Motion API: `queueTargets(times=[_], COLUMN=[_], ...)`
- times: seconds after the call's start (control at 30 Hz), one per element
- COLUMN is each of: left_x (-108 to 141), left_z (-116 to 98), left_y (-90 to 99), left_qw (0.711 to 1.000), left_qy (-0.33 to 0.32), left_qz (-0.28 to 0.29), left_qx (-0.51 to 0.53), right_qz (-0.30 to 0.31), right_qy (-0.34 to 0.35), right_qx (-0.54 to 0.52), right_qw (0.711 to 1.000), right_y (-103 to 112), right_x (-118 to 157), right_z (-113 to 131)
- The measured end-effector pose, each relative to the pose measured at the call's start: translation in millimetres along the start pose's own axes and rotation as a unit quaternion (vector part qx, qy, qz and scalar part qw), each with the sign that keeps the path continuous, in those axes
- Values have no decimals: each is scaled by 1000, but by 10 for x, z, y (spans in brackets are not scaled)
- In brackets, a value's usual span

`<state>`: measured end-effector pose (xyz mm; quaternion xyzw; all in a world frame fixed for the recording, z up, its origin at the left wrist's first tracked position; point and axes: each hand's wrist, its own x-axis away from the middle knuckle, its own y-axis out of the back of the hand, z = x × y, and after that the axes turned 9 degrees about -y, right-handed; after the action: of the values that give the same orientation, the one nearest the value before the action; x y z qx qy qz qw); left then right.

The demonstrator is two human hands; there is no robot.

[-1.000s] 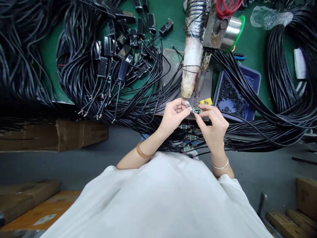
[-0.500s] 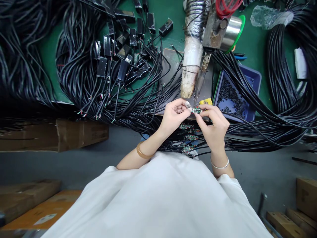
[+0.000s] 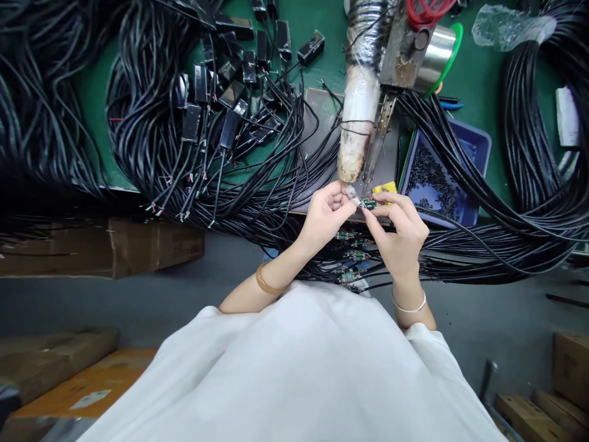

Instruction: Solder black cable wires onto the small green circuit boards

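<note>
A small green circuit board (image 3: 369,203) is pinched between the thumb and fingertips of my right hand (image 3: 399,230), just in front of a soldering iron (image 3: 377,144) that points down towards me. From the left, my left hand (image 3: 327,213) pinches thin wires (image 3: 360,204) at the board's end; a whitish wrap covers one fingertip. Both hands are closed and their fingertips nearly meet. Behind the board lies a yellow sponge-like piece (image 3: 385,187). Several more green boards (image 3: 352,276) on black cables hang below my hands at the table's edge.
Black cable bundles (image 3: 147,92) with black housings (image 3: 230,126) cover the left of the green table (image 3: 322,61). A wrapped pipe (image 3: 359,110) and solder spool (image 3: 435,58) stand ahead. A blue tray (image 3: 481,147) of small black pieces sits right, crossed by cables. Cardboard boxes (image 3: 156,248) stand below.
The view has shifted slightly. Both hands keep their pinch by the iron, and the board shows a little more clearly between them.
</note>
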<state>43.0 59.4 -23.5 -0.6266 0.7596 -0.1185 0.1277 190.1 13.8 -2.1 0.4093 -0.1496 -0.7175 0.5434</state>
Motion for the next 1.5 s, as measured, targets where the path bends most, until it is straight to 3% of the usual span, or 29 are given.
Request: queueTargets(times=[0.2,0.43,0.93,1.23,1.4,1.5], left_x=[-9,19,13,68,119,201], left_z=[-37,-25,-63,-14,-55,-79], left_y=[-8,36,-19,34,-1,-20], left_qw=[1000,1000,999,996,992,978], left_qy=[-11,23,-5,-9,-22,-64], left_qz=[-3,6,-14,6,14,18], left_qx=[-5,-4,-45,-91,-124,-197], right_qz=[-5,39,4,18,18,-20], right_qy=[1,14,20,46,15,-36], right_qx=[11,42,42,66,30,-5], right_qw=[1000,998,999,997,999,999], right_y=[12,44,39,31,49,155], right_x=[-11,47,43,105,123,108], right_z=[44,60,54,31,42,61])
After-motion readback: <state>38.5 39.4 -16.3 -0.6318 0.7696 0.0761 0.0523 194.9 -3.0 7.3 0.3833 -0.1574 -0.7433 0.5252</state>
